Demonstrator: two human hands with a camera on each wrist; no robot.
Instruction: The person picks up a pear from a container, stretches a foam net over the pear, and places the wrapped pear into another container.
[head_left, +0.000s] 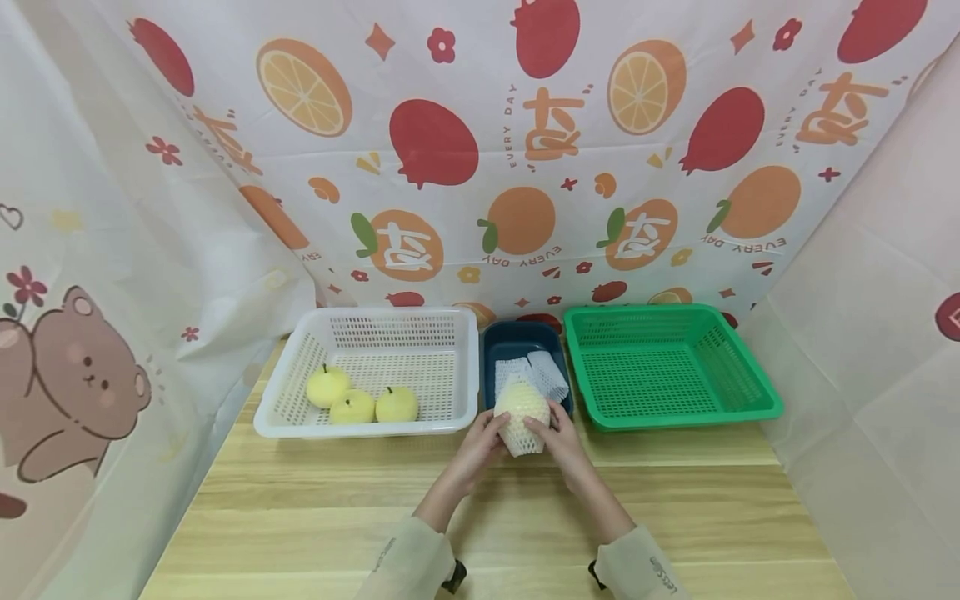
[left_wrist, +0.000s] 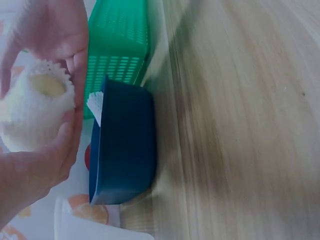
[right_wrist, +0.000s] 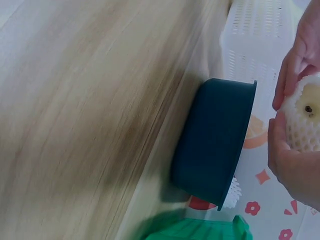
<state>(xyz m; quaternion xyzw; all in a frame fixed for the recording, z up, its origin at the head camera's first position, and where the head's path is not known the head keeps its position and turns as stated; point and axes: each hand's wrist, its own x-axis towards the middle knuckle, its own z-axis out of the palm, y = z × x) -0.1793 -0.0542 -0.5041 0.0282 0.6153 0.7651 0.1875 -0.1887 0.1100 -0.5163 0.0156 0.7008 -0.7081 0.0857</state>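
Note:
A round yellow pear in a white foam net (head_left: 522, 414) is held up between both hands, just in front of a dark blue bin. My left hand (head_left: 480, 444) grips its left side, thumb on the front. On the opposite side my right hand (head_left: 562, 442) grips it the same way. Pale yellow skin shows through the net's open end in the left wrist view, and a dark spot on the bare fruit (right_wrist: 308, 108) appears in the right wrist view. More foam nets (head_left: 547, 375) lie in the blue bin (head_left: 491, 340).
To the left, a white basket (head_left: 463, 421) holds three yellow pears (head_left: 396, 405). A green basket (head_left: 675, 419) stands on the right. All three containers sit in a row at the back of the wooden table (head_left: 315, 517), against a fruit-printed curtain (head_left: 480, 275).

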